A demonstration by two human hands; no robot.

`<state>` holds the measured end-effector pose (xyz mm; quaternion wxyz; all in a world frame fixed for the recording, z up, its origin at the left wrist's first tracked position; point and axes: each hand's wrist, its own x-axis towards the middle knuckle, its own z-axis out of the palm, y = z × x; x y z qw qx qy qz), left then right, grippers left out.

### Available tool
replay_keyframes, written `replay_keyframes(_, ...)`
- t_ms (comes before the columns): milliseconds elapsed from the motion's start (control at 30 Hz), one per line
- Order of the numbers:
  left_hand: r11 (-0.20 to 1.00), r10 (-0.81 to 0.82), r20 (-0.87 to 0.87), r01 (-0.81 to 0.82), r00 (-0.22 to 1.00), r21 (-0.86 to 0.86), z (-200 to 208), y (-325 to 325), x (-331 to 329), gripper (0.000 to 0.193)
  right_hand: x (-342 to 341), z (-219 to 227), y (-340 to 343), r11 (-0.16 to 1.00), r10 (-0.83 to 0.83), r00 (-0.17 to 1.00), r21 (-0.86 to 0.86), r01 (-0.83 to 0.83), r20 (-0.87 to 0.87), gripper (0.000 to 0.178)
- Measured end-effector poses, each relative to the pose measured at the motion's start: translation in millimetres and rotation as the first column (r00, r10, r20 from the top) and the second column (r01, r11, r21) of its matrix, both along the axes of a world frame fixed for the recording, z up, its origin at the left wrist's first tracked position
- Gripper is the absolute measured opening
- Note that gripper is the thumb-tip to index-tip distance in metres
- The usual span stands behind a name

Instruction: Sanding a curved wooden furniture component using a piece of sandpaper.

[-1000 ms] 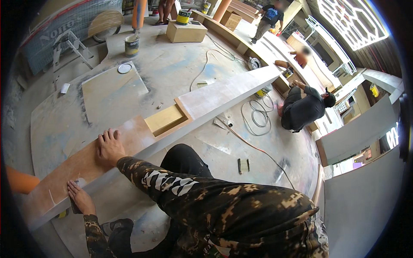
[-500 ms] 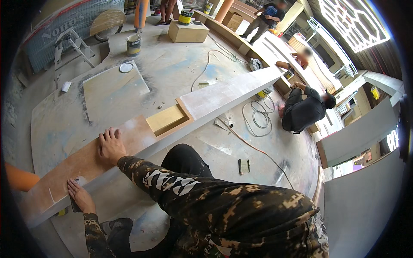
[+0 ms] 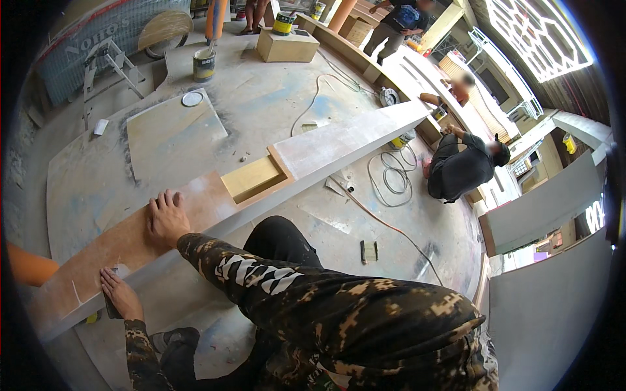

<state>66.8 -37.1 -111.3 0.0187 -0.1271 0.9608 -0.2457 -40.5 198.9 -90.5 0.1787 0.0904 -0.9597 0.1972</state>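
Hands sit on the long wooden board [image 3: 195, 215] lying across the dusty floor [image 3: 274, 111] before me. My right hand [image 3: 167, 220] lies flat, fingers slightly apart. My left hand [image 3: 119, 293] presses a small sanding pad [image 3: 109, 301] near the board's left end, fingers together.

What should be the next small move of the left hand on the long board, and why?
Probably a short stroke along the board toward the right hand. The left hand presses a small dark pad flat near the board's end, the right hand lies spread on the brown surface as a brace, and the stretch between them looks brown and unfinished.
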Motion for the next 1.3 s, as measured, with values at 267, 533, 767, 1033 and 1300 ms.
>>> replay_keyframes(267,1.0,0.016,0.033,-0.015,0.999,-0.028,2.5,-1.7,2.3,0.055,1.1,-0.6,-3.6,1.0,0.004,1.0,-0.029,-0.004,-0.011,0.054)
replay_keyframes(533,0.999,0.022,0.04,-0.023,0.999,0.024,2.5,2.8,-1.2,0.055,-3.0,-6.0,-2.2,1.0,-0.01,1.0,-0.001,0.01,-0.002,0.055)
replay_keyframes(767,0.999,0.037,0.061,-0.038,0.997,0.015,2.9,0.9,-0.1,0.055,-2.7,-6.6,-5.7,1.0,-0.015,1.0,-0.003,0.015,0.015,0.055)
replay_keyframes(1033,0.999,0.032,0.079,-0.032,0.996,0.002,9.8,8.9,-1.2,0.055,-4.5,-8.0,-1.9,1.0,-0.018,1.0,-0.002,0.018,-0.001,0.055)
replay_keyframes(1300,1.0,0.017,0.031,-0.017,0.999,-0.002,5.2,3.8,-0.5,0.054,0.2,2.9,-2.4,0.999,-0.006,1.0,-0.033,0.007,0.025,0.054)
